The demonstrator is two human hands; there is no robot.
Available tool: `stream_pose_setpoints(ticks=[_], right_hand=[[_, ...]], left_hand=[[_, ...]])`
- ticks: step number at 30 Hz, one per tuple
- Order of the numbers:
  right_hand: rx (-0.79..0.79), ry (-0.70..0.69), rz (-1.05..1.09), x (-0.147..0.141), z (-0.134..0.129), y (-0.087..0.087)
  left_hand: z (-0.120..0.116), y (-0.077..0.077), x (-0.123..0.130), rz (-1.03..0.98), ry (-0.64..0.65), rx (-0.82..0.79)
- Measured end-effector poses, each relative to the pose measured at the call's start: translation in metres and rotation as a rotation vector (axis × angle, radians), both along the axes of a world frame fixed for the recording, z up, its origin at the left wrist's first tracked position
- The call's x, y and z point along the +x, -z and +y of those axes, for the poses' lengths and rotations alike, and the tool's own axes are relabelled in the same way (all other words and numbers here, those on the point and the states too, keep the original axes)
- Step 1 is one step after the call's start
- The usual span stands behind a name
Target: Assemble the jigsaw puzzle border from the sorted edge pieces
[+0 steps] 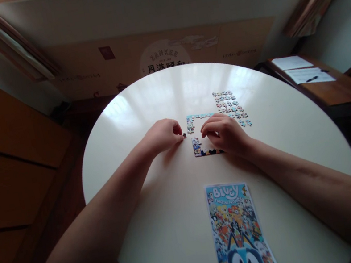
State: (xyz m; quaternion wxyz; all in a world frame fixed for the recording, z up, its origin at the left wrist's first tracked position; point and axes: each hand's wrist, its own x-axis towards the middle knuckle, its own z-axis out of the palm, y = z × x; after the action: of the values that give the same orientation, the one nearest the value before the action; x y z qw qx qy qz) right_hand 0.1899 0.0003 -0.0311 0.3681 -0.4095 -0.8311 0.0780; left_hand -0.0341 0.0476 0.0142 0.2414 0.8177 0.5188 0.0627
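Note:
My left hand [166,134] pinches a small dark puzzle piece [184,136] just above or on the table, left of a partly joined jigsaw puzzle [197,151]. The puzzle's border stands with a bare middle, and its left side shows a gap between the upper and lower parts. Over the right part of that border hangs my right hand [225,131], its fingers curled and covering some of the puzzle. Whether anything sits between those fingertips is hidden. Behind my right hand, loose puzzle pieces [227,105] lie in rows.
A colourful Bluey picture sheet [236,229] lies at the near side of the round white table [167,241]. To the right, a brown side table [341,91] carries papers [308,75] and a pen [312,79]. A wall with printed panels [83,70] stands beyond.

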Motion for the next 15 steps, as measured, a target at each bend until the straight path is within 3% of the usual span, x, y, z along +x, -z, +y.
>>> stream_pose_setpoints(ticks=[5,9,15], right_hand=[[-0.051,-0.084,0.070,-0.001,0.001,0.001],[0.002,-0.065,0.111,-0.004,0.001,0.000],[0.126,-0.022,0.121,-0.011,0.000,-0.003]], left_hand=[[0.002,-0.002,-0.005,-0.283,-0.067,0.060],[-0.003,-0.008,-0.002,-0.476,-0.067,0.067],[-0.010,-0.005,0.011,-0.638,-0.155,-0.168]])
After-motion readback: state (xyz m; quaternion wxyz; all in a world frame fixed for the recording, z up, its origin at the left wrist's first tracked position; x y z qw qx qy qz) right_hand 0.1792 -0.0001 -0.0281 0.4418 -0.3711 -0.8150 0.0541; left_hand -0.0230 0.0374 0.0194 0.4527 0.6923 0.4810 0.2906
